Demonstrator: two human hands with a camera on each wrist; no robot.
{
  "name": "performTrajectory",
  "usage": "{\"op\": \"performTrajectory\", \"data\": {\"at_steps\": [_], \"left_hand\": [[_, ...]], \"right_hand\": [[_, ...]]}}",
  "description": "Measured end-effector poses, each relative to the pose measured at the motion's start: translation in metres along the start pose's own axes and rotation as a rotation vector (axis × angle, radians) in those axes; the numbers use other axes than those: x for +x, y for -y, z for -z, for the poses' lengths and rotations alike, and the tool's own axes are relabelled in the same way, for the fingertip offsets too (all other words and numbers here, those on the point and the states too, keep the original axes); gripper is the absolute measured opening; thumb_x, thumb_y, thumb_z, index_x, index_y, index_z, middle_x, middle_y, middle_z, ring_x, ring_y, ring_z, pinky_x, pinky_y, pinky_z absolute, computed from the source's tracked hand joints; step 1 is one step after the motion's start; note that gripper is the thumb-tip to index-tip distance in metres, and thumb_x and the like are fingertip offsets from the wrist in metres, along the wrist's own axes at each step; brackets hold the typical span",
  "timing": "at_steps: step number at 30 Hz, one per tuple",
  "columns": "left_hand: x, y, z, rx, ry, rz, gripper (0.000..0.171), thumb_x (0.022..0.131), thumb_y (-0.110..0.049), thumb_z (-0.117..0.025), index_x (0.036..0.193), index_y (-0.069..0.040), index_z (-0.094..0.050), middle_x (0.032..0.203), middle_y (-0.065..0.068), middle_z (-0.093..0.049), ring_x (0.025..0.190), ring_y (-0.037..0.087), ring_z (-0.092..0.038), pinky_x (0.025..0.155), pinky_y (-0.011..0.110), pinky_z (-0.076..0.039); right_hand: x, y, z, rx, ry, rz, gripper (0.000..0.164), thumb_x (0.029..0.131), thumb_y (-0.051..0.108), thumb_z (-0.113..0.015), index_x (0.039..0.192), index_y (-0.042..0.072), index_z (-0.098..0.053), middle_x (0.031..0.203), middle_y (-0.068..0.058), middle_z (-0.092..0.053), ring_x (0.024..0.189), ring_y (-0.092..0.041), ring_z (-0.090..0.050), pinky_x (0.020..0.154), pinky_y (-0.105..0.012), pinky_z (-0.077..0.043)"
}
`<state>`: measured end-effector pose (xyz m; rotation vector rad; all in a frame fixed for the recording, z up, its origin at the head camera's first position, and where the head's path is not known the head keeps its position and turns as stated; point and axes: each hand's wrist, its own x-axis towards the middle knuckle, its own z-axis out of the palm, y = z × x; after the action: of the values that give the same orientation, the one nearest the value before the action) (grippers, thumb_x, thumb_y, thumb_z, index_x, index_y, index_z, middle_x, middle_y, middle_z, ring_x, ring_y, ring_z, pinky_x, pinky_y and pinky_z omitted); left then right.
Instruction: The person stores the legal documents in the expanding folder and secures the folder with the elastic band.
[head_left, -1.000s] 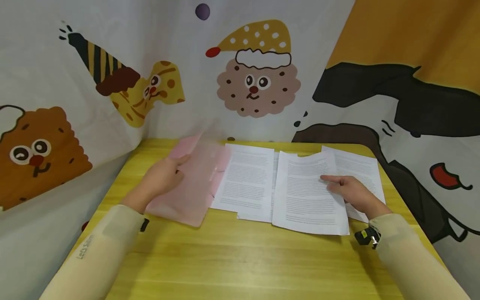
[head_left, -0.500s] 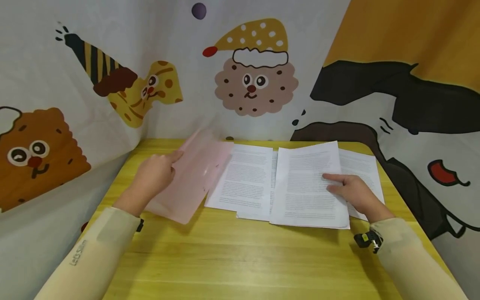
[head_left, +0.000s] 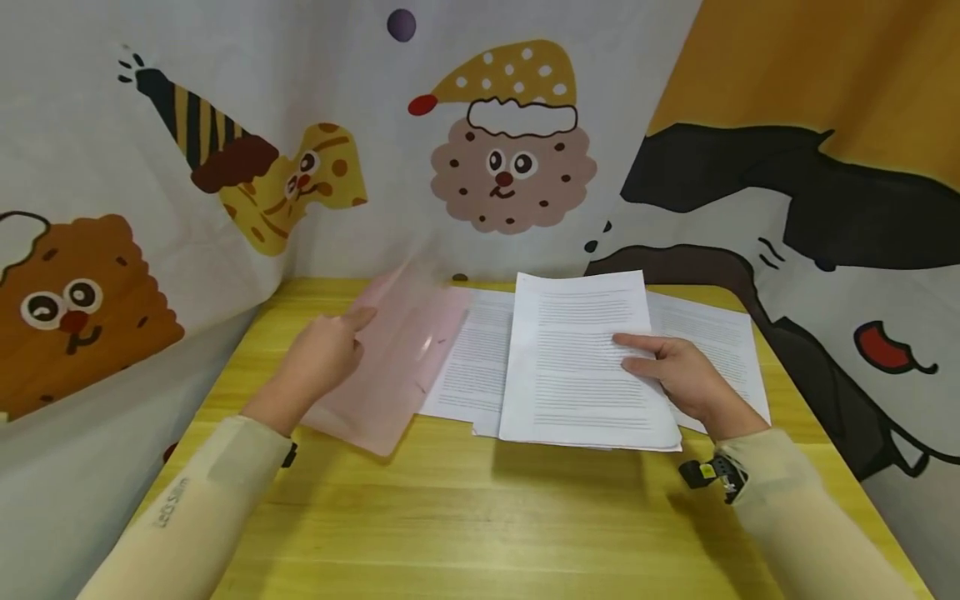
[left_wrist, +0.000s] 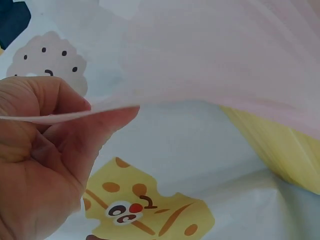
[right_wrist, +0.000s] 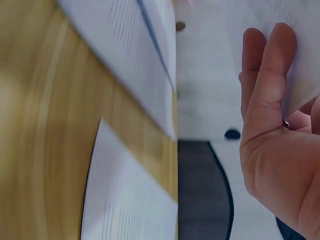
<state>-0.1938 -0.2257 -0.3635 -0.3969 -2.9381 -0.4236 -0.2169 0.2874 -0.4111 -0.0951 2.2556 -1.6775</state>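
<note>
My left hand [head_left: 318, 360] pinches the edge of a translucent pink plastic folder [head_left: 397, 375] between thumb and fingers. In the left wrist view the folder's thin cover [left_wrist: 215, 55] lies between the thumb and the bent fingers. On the other side my right hand [head_left: 686, 379] grips a few printed sheets [head_left: 570, 367] by their right edge, thumb on top and fingers beneath. These sheets are lifted off the table, casting a shadow below them. The right wrist view shows the fingers [right_wrist: 272, 75] behind the paper.
Other printed sheets [head_left: 472, 358] lie on the yellow wooden table [head_left: 480, 517] beside the folder, partly covered by the held sheets. Another sheet [head_left: 716, 350] lies at the right. A curtain [head_left: 360, 50] with cartoon prints hangs behind the table.
The right hand has lifted the sheets and moved them to the left, over the sheets beside the folder. The left hand keeps the folder's edge, its cover shifting slightly.
</note>
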Motion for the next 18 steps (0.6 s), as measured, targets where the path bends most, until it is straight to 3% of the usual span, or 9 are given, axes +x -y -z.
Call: {"op": "performTrajectory", "data": {"at_steps": [5,12,18], "left_hand": [[0.001,-0.001,0.0,-0.016,0.017,0.022,0.055,0.098,0.002,-0.056,0.153,-0.001,-0.058,0.054,0.006,-0.049,0.047,0.016,-0.036,0.049,0.03,-0.037],[0.003,-0.003,-0.001,-0.04,0.037,0.057,0.057,0.098,0.002,-0.055,0.155,-0.003,-0.056,0.052,0.002,-0.045,0.047,0.014,-0.033,0.049,0.029,-0.036],[0.002,-0.003,-0.004,-0.035,0.027,0.046,0.057,0.097,0.002,-0.055,0.154,-0.003,-0.057,0.055,0.005,-0.048,0.047,0.013,-0.032,0.047,0.029,-0.035]], "right_hand": [[0.011,0.013,-0.025,0.02,0.042,-0.001,0.059,0.103,0.019,-0.071,0.158,0.007,-0.052,0.155,-0.02,-0.056,0.103,-0.01,-0.075,0.085,-0.028,-0.064],[0.028,0.028,-0.054,-0.006,0.103,0.019,0.055,0.102,0.016,-0.072,0.155,0.007,-0.057,0.154,-0.026,-0.057,0.103,-0.014,-0.076,0.085,-0.028,-0.063],[0.037,0.033,-0.07,-0.047,0.161,0.017,0.054,0.1,0.015,-0.073,0.152,0.007,-0.06,0.155,-0.024,-0.057,0.106,-0.015,-0.072,0.087,-0.027,-0.061]]}}
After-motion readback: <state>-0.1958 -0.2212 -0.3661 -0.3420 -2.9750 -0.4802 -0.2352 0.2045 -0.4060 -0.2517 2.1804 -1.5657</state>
